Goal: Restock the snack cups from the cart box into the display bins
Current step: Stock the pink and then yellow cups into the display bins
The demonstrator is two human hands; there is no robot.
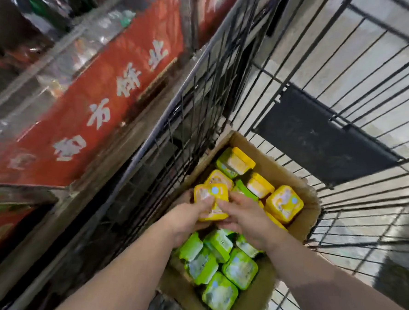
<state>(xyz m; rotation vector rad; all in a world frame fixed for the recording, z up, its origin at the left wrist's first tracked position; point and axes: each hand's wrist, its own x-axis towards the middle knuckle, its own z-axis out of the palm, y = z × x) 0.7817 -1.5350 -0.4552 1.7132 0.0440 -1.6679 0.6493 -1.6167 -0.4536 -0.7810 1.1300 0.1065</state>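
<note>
An open cardboard box point(304, 196) sits inside a wire cart and holds several square snack cups: yellow ones point(284, 204) at the far end, green ones point(239, 269) at the near end. Both hands reach into the box. My left hand point(190, 218) and my right hand point(244, 218) together grip one yellow cup point(211, 197) from either side, held just above the other cups. My left thumb lies across its lid, and a second yellow cup point(220, 177) sits right behind it.
The wire cart wall point(184, 122) rises along the box's left side. Beyond it stands a display unit with a red banner point(95, 108) bearing white characters and glass-fronted bins above. A black panel point(317, 136) hangs on the cart's far wire side. Grey floor shows through the bars.
</note>
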